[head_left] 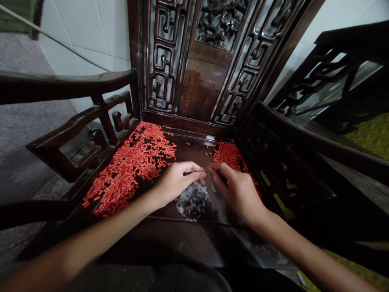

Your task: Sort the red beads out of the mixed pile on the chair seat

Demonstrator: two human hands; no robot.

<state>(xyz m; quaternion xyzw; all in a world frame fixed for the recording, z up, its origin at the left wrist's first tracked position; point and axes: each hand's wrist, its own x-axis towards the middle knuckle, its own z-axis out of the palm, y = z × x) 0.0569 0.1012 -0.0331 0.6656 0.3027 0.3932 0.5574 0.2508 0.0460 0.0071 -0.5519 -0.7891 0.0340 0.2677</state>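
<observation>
Two drifts of red beads (127,170) covered a dark wooden seat (194,152), the broad one on our left and a smaller one (227,156) on our right, with bare wood between them. Our left hand (176,182) and right hand (235,190) reached in over that gap and came together, their fingertips (202,172) almost meeting at the middle of the seat. Whatever they might have pinched there was hidden, so we could not tell if they held anything. Just below the hands lay a patch of white grains (193,202), too small and blurred to make out well. A carved back panel (203,81) rose behind the seat, with an armrest (67,81) on our left. Yellow strips (282,205) sat in the shadow on our right, too dim for us to tell if they bore print, and we could read no writing anywhere. Our forearms ran out of frame at the bottom.
</observation>
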